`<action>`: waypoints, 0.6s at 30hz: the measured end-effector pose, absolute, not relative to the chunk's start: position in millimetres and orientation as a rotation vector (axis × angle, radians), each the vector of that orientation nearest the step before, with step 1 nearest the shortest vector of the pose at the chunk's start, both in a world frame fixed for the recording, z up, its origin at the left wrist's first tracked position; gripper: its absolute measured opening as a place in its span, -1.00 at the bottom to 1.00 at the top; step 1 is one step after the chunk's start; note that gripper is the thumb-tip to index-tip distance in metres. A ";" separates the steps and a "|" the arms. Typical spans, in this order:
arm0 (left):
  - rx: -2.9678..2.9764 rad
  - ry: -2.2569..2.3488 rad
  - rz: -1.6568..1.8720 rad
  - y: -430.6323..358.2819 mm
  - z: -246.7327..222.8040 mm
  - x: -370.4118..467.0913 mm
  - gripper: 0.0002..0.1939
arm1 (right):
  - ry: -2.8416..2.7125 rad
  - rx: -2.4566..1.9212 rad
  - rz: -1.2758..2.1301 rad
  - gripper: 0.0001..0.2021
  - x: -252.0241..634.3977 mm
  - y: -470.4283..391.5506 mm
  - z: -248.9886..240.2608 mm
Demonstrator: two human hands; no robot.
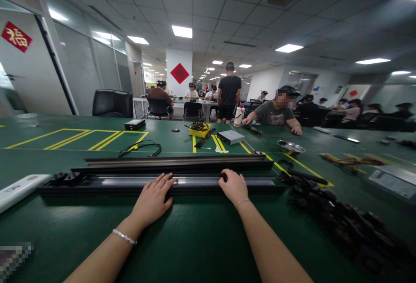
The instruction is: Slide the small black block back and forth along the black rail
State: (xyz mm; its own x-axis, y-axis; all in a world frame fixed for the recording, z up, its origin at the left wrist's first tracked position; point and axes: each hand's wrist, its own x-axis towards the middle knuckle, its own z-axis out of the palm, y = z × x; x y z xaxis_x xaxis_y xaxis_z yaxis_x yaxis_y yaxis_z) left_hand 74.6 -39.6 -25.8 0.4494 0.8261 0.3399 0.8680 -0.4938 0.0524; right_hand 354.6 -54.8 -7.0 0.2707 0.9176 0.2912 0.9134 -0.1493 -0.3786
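Observation:
My left hand (152, 203) lies on the near long black rail (195, 190), its fingers stretched out over the shiny inner strip. Toward the rail's right part, my right hand (234, 187) has its fingers curled round a small black piece (224, 177), mostly hidden by the fingers. The rail lies crosswise on the green table. Several black parts (66, 178) sit in its left end. A second long black rail (182, 161) lies parallel just behind it.
A pile of black parts (338, 213) lies at the right, near a metal box (393, 183) and coloured wires (351, 162). A white device (19, 190) is at the left. Farther back are a yellow box (199, 132), a grey box (230, 137), a metal bowl (291, 146) and a seated person (276, 116).

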 end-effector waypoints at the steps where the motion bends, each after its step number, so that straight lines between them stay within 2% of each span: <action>1: -2.563 -1.509 -0.490 -39.6 -25.8 74.7 -0.44 | -1.652 -2.068 0.013 -0.75 354.9 -54.6 -7.7; 18: -2.561 -1.506 -0.505 -38.2 -28.0 74.1 -0.44 | -1.681 -2.074 0.002 -0.77 355.2 -54.2 -4.1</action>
